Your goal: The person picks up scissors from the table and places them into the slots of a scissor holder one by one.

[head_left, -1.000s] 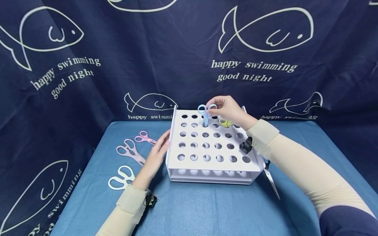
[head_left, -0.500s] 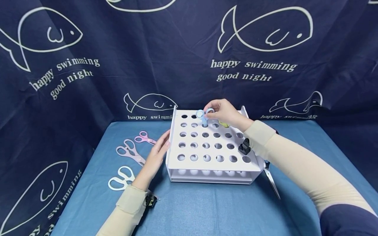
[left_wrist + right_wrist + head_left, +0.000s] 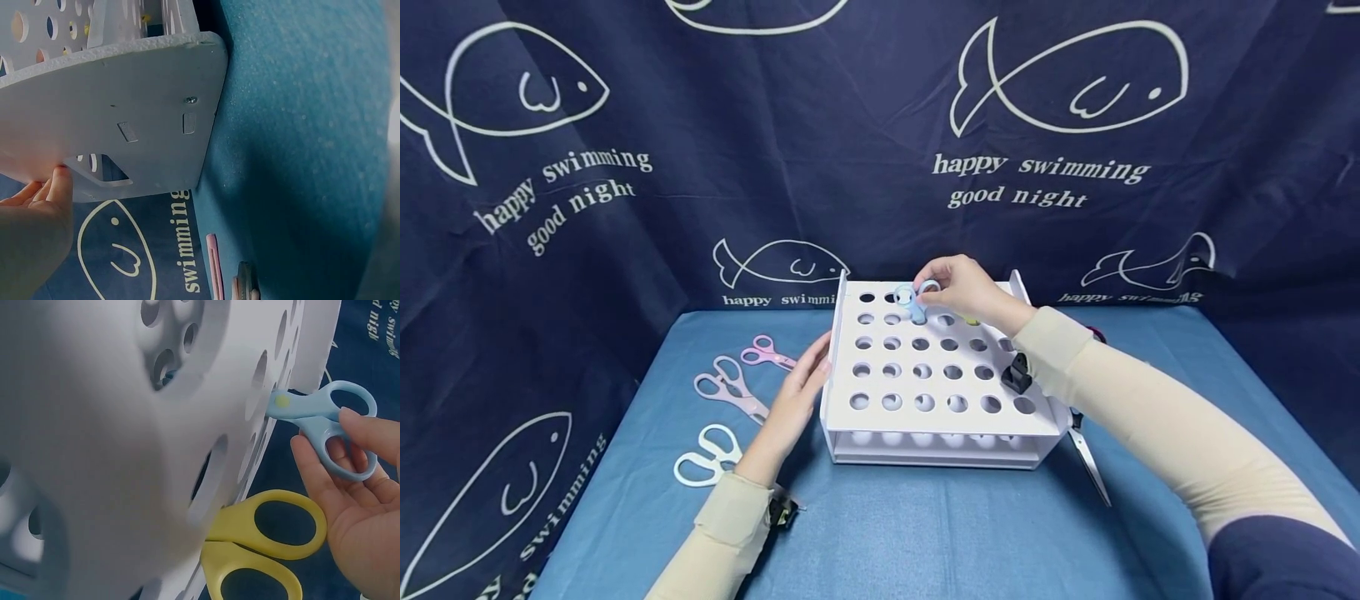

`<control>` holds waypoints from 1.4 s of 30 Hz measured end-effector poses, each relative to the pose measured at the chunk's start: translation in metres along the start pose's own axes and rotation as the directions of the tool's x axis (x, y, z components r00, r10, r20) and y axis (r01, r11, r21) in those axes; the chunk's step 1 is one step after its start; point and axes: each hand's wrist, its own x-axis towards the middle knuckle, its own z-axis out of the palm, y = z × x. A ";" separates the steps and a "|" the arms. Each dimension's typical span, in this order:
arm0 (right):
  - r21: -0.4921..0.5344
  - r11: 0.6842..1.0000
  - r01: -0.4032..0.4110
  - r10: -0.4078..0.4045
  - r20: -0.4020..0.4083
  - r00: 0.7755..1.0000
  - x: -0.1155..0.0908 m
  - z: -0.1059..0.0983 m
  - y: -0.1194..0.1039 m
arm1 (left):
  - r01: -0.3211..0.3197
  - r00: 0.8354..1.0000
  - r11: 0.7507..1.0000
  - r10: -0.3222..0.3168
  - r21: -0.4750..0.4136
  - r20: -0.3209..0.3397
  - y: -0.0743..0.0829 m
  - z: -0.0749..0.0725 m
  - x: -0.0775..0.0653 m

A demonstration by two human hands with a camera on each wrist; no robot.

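Observation:
A white rack (image 3: 940, 422) with rows of round holes stands on the table. My right hand (image 3: 966, 292) pinches the handle loops of light blue scissors (image 3: 306, 409) between thumb and fingers. Their blades go down into a hole near the back row and are hidden. Close by, yellow scissors (image 3: 250, 534) sit in another hole, handles up; my right hand mostly covers them in the head view. My left hand (image 3: 793, 396) rests against the rack's left side panel (image 3: 144, 100), fingertips touching it beside a cutout.
Left of the rack lie pink scissors (image 3: 765, 351), lilac scissors (image 3: 733, 387) and white-handled scissors (image 3: 709, 457), the last partly behind my left forearm. On the right, scissors with a silver blade (image 3: 1090, 463) lie against the rack. A patterned navy curtain (image 3: 880, 150) hangs behind.
My right hand has moved down and slightly left with the blue scissors, which now sit lower in their hole. My left hand stays at the rack's side.

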 end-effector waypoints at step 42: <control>-0.068 0.997 0.049 -0.049 0.009 0.999 0.001 0.008 -0.004 | 0.014 1.000 1.000 -0.015 0.016 0.005 0.002 0.000 0.000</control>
